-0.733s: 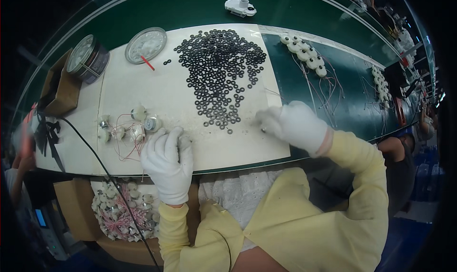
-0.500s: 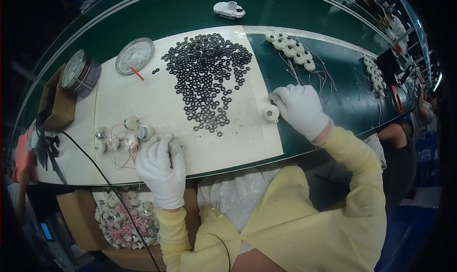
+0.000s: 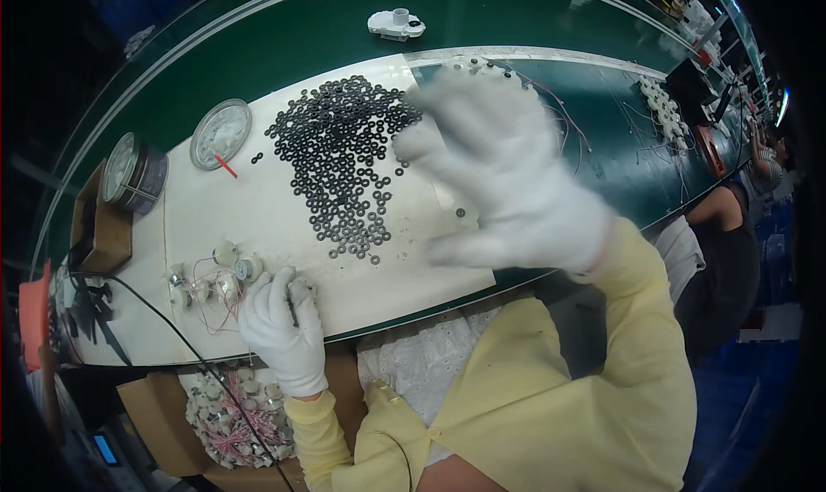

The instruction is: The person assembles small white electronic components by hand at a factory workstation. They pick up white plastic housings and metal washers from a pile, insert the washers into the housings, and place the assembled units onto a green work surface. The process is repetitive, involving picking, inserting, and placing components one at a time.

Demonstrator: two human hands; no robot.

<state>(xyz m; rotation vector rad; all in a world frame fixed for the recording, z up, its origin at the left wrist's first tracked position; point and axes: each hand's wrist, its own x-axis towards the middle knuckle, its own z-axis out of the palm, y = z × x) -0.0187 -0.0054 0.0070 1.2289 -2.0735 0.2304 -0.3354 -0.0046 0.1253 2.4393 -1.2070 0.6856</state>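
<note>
My left hand [image 3: 282, 330], in a white glove, rests at the table's front edge beside a small group of white motors [image 3: 225, 285] with thin red and white wires. Its fingers are curled in toward the thumb, and what lies between them is hidden. My right hand [image 3: 508, 186], gloved and smeared by motion, is spread over the right part of the white sheet with nothing visible in it. Between its thumb and fingers a single black ring [image 3: 460, 212] shows; what lies under it is hard to make out. A wide pile of black rings [image 3: 335, 148] covers the sheet's middle.
Behind my right hand, a partly hidden row of white motors [image 3: 482, 65] sits on the green surface; another row [image 3: 662, 113] lies farther right. A round tin [image 3: 136, 173], its lid [image 3: 220, 135] and a carton [image 3: 103, 225] stand left. Below is a box of wired motors [image 3: 237, 414].
My right hand has lifted from the white motor at the sheet's right edge, moved left and spread its fingers. The left hand keeps its pose. The whole view has shifted slightly.
</note>
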